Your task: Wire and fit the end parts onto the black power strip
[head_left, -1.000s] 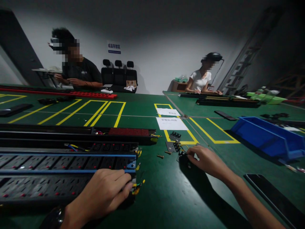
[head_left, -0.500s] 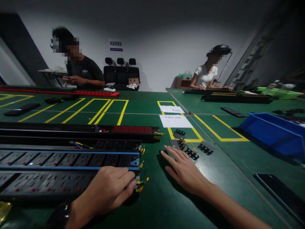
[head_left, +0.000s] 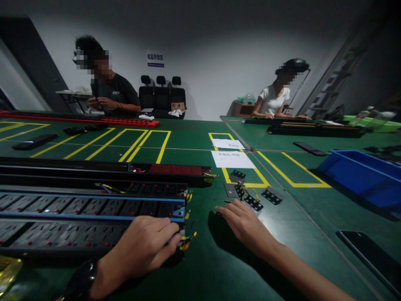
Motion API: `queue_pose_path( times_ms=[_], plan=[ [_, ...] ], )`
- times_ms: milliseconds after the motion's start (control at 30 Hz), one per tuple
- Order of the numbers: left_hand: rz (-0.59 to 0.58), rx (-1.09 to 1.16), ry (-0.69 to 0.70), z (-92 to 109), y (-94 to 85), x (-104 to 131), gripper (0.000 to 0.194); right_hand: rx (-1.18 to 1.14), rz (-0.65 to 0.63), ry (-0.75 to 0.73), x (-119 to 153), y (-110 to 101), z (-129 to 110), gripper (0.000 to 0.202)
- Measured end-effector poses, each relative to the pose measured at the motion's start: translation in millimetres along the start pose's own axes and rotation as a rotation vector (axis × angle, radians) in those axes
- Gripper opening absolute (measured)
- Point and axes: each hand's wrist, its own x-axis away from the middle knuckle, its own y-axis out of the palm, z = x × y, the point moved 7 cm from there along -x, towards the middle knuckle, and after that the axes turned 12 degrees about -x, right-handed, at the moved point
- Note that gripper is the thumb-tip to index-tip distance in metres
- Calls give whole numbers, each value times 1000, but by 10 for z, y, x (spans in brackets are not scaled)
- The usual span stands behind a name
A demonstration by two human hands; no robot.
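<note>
My left hand curls over the right end of the nearest black power strip, its fingertips partly hidden. Yellow and green wire ends stick out beside the thumb. Just behind lies another black socket strip with blue edges. My right hand is over the green table, fingers drawn together and bent; whatever is between them is hidden. Right behind its knuckles are several small black perforated brackets and a yellow wire.
Farther back, a black channel with a dark red socket row lies across the left. White labels sit inside yellow tape. A blue bin and a phone are at the right. Two people work across the table.
The spread fingers of my right hand have drawn together, and their tips have come slightly nearer to me. My left hand stays on the strip. The whole view has shifted a little.
</note>
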Motion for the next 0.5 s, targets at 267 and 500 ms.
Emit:
queue_pose_path(
  times_ms=[267, 500],
  plan=[
    [-20, 23, -7, 0, 12, 21, 31, -177, 131, 38, -6, -53, -14, 43],
    [-4, 13, -17, -11, 10, 13, 34, -329, 169, 171, -16, -21, 197, 18]
  ],
)
